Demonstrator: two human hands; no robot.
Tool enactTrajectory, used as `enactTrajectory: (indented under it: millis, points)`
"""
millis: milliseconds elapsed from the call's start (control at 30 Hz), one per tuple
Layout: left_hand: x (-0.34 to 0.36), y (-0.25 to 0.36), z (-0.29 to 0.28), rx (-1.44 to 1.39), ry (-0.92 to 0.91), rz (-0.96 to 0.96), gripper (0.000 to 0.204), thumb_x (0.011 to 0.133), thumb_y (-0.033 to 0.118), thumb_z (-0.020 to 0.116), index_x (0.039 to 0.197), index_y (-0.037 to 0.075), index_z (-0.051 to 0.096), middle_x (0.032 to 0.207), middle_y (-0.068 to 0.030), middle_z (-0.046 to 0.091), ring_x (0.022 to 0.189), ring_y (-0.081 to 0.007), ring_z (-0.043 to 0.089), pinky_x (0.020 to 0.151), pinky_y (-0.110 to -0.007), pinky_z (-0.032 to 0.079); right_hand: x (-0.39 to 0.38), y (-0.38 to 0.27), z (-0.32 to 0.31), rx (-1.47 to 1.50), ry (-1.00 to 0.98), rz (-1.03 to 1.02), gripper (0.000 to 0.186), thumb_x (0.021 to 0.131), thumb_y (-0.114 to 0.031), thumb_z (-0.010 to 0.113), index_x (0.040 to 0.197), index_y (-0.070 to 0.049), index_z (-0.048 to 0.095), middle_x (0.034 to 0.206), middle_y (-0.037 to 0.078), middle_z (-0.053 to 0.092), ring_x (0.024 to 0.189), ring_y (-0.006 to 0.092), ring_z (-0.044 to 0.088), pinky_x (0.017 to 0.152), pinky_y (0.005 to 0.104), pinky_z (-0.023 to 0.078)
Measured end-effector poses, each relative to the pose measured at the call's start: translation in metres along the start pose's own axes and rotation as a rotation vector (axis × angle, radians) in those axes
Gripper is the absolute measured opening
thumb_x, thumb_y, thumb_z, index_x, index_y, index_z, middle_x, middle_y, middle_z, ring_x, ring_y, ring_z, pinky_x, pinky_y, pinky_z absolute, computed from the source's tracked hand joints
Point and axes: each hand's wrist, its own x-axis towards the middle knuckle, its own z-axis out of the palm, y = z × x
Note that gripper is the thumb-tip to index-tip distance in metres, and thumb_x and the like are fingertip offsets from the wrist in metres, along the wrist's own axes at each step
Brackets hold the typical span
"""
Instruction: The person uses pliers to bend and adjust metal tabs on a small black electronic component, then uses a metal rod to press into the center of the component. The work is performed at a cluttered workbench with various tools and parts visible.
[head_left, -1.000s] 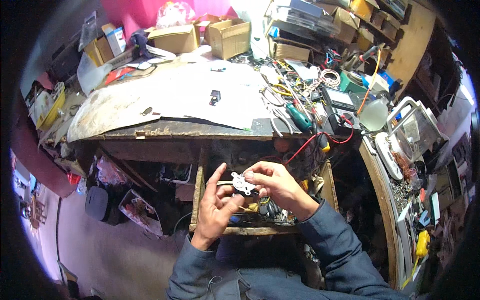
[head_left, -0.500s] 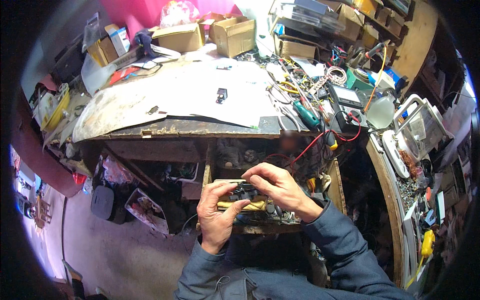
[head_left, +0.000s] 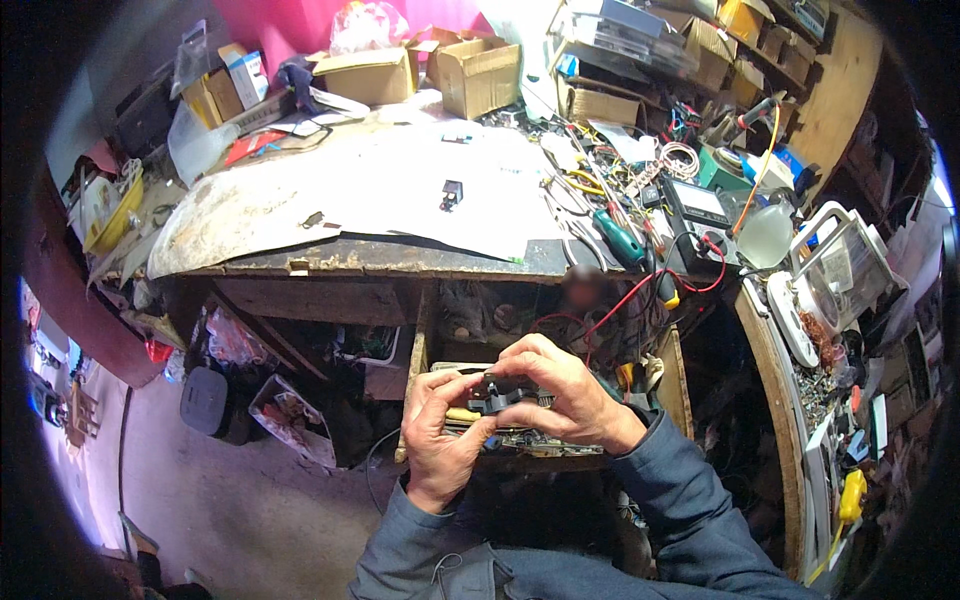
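Between the fingertips of both hands is a small black plastic part (head_left: pixel 494 403), its exact kind not clear. My left hand (head_left: pixel 440 445) pinches its left end with thumb and fingers. From the right, my right hand (head_left: pixel 575 400) grips it, thumb below and fingers arched above. Both hands are over an open wooden drawer (head_left: pixel 681 385) full of tools and loose parts. A yellow item (head_left: pixel 460 414) in the drawer shows partly behind the left fingers. On the white sheet (head_left: pixel 360 190) across the bench lies another small black component (head_left: pixel 452 194).
Beyond the drawer runs the worn bench edge (head_left: pixel 370 256). To the right are a green-handled screwdriver (head_left: pixel 618 238), a multimeter (head_left: pixel 697 203) with red leads, and tangled wires. Cardboard boxes (head_left: pixel 480 78) stand at the back. A bin (head_left: pixel 292 420) is on the floor at left.
My right fingers have closed in from above to grip the black part's right side. The part is turned and slightly lower. The view has shifted a little.
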Motion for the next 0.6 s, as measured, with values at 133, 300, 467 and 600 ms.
enactTrajectory:
  millis: [133,300,467,600]
  points:
    - [-0.001,0.003,0.0,0.072,0.001,0.032,0.052,0.07,0.0,0.09,0.118,0.005,0.07,0.114,-0.0088,0.062,0.098,-0.0192,0.064,0.08,-0.03,0.055,-0.003,0.0,0.006,-0.062,0.031,-0.032,0.049,0.081,-0.022,0.088,0.118,0.0,0.065,0.111,0.015,0.063,0.099,0.0303,0.064,0.086,0.0374,0.054]
    - [0.001,0.009,-0.002,0.063,-0.027,0.065,0.047,0.072,-0.005,0.084,0.116,0.004,0.07,0.116,-0.0089,0.063,0.099,-0.0198,0.065,0.08,-0.031,0.055,-0.005,-0.004,0.005,-0.115,0.04,-0.082,0.047,0.081,-0.022,0.088,0.115,0.001,0.066,0.106,0.016,0.065,0.094,0.0303,0.063,0.08,0.0385,0.053]
    - [-0.002,0.011,-0.004,0.056,-0.043,0.08,0.046,0.073,-0.006,0.082,0.116,0.004,0.07,0.118,-0.0103,0.064,0.102,-0.022,0.066,0.083,-0.032,0.055,-0.005,-0.01,0.007,-0.19,0.05,-0.136,0.041,0.085,-0.023,0.082,0.114,0.001,0.065,0.107,0.017,0.064,0.092,0.034,0.061,0.078,0.0415,0.052]
    - [-0.003,0.011,-0.005,0.057,-0.046,0.1,0.046,0.072,-0.007,0.08,0.116,0.003,0.07,0.117,-0.0111,0.065,0.103,-0.0233,0.066,0.084,-0.032,0.055,-0.007,-0.012,0.008,-0.207,0.072,-0.156,0.039,0.084,-0.021,0.083,0.111,0.002,0.066,0.104,0.018,0.065,0.09,0.0345,0.061,0.077,0.042,0.052]
